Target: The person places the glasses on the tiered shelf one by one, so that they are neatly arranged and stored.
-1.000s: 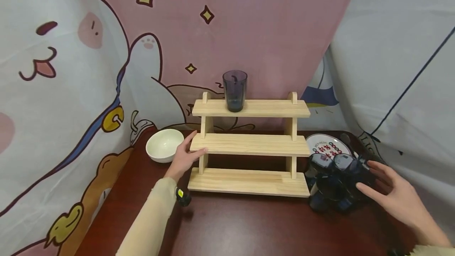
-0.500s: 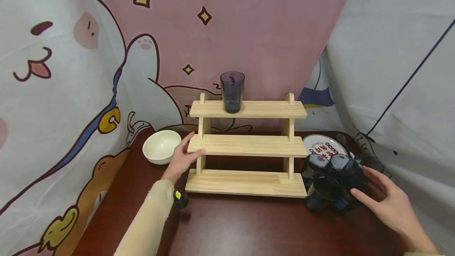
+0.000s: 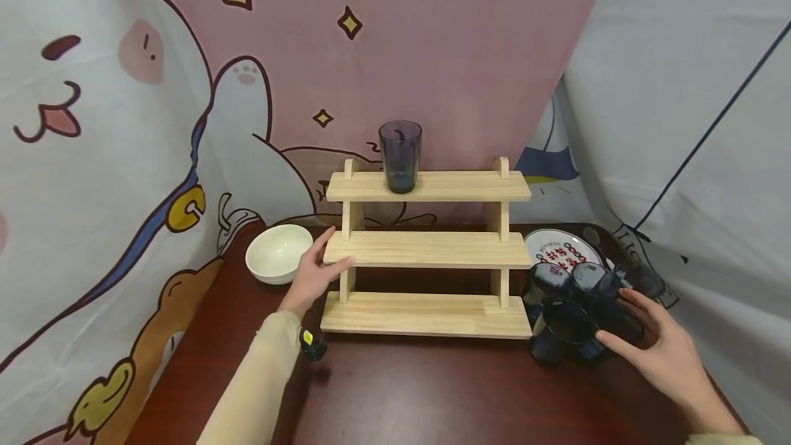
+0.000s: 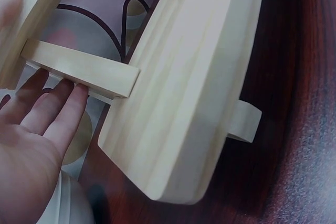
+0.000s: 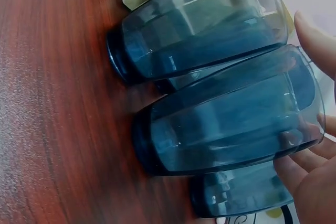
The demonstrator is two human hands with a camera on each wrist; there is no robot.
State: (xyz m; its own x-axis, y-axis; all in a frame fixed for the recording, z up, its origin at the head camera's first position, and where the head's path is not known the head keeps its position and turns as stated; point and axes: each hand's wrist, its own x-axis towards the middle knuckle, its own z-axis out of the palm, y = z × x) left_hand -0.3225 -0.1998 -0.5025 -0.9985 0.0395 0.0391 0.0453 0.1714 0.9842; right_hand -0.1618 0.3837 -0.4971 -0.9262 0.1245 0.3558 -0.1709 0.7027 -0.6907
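My left hand (image 3: pixel 312 279) holds the left end of the middle board of a pale three-tier wooden shelf rack (image 3: pixel 426 249). In the left wrist view, its fingers (image 4: pixel 67 98) lie against an upright post, with the thumb on the board. At the right, my right hand (image 3: pixel 658 349) reaches around the rim of a dark blue drinking glass (image 5: pixel 231 119). Fingers show behind and below that rim in the right wrist view; the thumb stands apart from it. Several similar glasses crowd close, one (image 5: pixel 199 30) right beside it. Another glass (image 3: pixel 401 156) stands upright on the top board.
A white bowl (image 3: pixel 278 253) sits left of the rack. Behind the glasses are a plate with red lettering (image 3: pixel 559 247) and a spoon (image 3: pixel 592 235). The dark red table (image 3: pixel 445 390) is backed by printed cloth (image 3: pixel 469 53) at the rear and sides.
My right hand has moved left and closer around the glass, its thumb nearing the rim. The left hand stays on the rack. The whole head view has shifted slightly.
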